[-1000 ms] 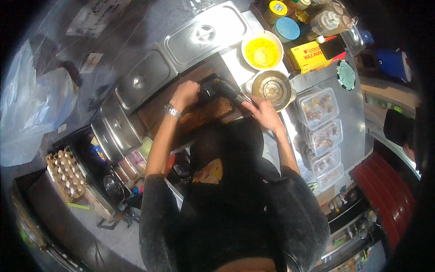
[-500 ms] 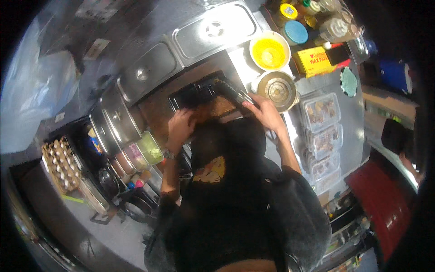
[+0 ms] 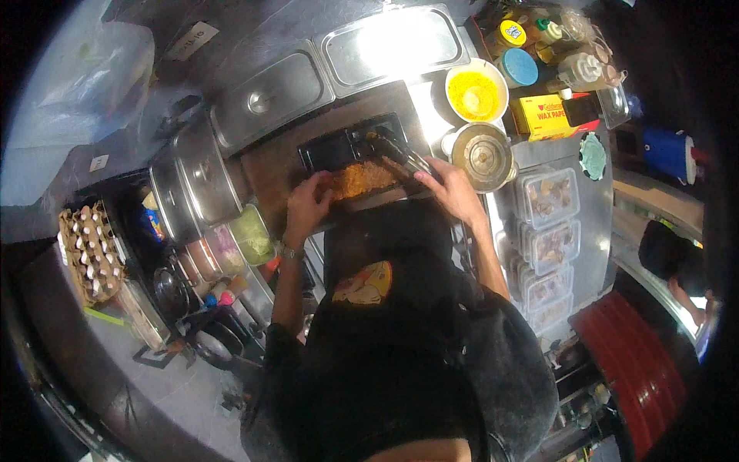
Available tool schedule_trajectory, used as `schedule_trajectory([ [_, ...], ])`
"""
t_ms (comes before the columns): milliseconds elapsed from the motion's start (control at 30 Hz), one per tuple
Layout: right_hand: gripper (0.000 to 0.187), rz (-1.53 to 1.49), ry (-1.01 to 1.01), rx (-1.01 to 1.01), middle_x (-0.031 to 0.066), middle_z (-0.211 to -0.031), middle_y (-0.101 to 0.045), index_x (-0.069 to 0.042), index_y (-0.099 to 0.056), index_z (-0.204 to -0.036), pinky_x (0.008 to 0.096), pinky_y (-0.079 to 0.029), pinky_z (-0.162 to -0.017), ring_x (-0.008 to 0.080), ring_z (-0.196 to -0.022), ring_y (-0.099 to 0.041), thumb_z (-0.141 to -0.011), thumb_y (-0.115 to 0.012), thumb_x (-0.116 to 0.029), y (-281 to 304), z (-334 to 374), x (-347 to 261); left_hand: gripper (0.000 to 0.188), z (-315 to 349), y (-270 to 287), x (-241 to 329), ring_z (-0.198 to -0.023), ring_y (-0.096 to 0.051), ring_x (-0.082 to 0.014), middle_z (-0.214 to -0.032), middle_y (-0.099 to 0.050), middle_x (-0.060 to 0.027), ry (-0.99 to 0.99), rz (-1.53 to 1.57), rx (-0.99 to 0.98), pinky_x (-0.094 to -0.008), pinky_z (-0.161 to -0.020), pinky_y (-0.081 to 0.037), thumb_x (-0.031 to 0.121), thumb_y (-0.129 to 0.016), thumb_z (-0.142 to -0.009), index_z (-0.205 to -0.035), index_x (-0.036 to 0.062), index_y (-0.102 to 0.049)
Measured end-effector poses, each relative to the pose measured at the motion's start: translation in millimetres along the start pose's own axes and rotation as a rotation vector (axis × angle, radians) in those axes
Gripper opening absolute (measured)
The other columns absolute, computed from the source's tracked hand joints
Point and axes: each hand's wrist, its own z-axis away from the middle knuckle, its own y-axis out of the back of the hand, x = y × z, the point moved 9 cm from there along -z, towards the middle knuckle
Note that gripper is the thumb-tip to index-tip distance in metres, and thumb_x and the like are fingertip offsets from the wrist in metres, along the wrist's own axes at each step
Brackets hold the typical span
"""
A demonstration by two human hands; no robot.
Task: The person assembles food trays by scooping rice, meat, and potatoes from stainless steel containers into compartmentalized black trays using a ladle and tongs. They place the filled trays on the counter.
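My right hand (image 3: 446, 187) is closed round the handles of metal tongs (image 3: 412, 159), whose far end points left over a black compartment food tray (image 3: 327, 156). Orange-brown, crumbly-looking food (image 3: 362, 179) shows at the tray's near side; whether it lies inside or just in front, I cannot tell. At the left end of this food my left hand (image 3: 308, 202) has its fingers bent and pressed together, and what they grip is hidden. Beneath lies a brown board (image 3: 265, 173). Close by on the right of the tongs stands a round metal pot (image 3: 481, 158).
Lidded steel pans (image 3: 269, 100) line the far side and left. A white bowl of yellow food (image 3: 475, 92), a yellow wax paper box (image 3: 543, 115) and stacked clear containers (image 3: 548, 196) stand right. An egg carton (image 3: 91, 254) and a shredded-green tub (image 3: 250, 235) are left.
The orange-brown food by the tray now shows brightly where it was dark before. My left hand has turned slightly, its fingers at the food's left end. The tongs stay in my right hand.
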Motion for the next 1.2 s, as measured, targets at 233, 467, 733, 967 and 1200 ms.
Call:
schedule_trajectory([
  [233, 0.057, -0.032, -0.008, -0.027, 0.0281, -0.123, -0.071, 0.006, -0.065, -0.132, 0.0428, -0.051, -0.099, 0.0402, -0.116, -0.069, -0.103, -0.066, -0.043, -16, 3, -3, 0.043, 10, 10, 8, -0.099, -0.071, -0.0265, -0.12, -0.073, -0.0082, 0.087, 0.105, -0.134, -0.0402, -0.085, -0.057, 0.018, -0.074, -0.091, -0.133, 0.0165, -0.066],
  [467, 0.057, -0.04, -0.011, -0.061, 0.0295, -0.124, -0.069, 0.005, -0.064, -0.133, 0.0452, -0.051, -0.101, 0.0446, -0.118, -0.066, -0.102, -0.067, -0.043, -22, 10, -35, 0.045, 126, -62, -34, -0.128, -0.059, -0.0239, -0.144, -0.063, -0.0106, -0.042, 0.598, -0.418, -0.0384, -0.112, -0.044, 0.017, -0.057, -0.105, -0.149, 0.0088, -0.056],
  [733, 0.057, -0.068, -0.011, -0.105, 0.0302, -0.121, -0.07, 0.005, -0.064, -0.135, 0.044, -0.051, -0.1, 0.0418, -0.118, -0.068, -0.102, -0.066, -0.043, -33, 6, -38, 0.054, 207, -35, -57, -0.147, -0.045, -0.0249, -0.157, -0.051, -0.0116, 0.191, 0.917, -0.339, -0.0383, -0.125, -0.031, 0.019, -0.053, -0.107, -0.159, 0.0073, -0.045],
  [967, 0.062, -0.021, -0.031, -0.037, 0.031, -0.123, -0.069, 0.007, -0.062, -0.136, 0.0436, -0.05, -0.102, 0.0416, -0.119, -0.067, -0.102, -0.067, -0.045, -14, -7, -51, 0.061, 179, 56, -51, -0.111, -0.071, -0.0231, -0.127, -0.073, -0.0119, 0.302, 0.323, -0.801, -0.0395, -0.104, -0.052, 0.033, -0.068, -0.101, -0.157, 0.0165, -0.05],
  [1200, 0.063, -0.068, -0.028, 0.045, 0.0317, -0.129, -0.067, 0.008, -0.059, -0.139, 0.0444, -0.048, -0.106, 0.0411, -0.124, -0.065, -0.104, -0.064, -0.044, -2, -7, -50, 0.034, -91, 158, -31, -0.116, -0.064, -0.0386, -0.122, -0.071, -0.0163, -0.218, -0.194, 0.448, -0.0493, -0.101, -0.048, 0.003, -0.055, -0.097, -0.128, 0.0074, -0.069],
])
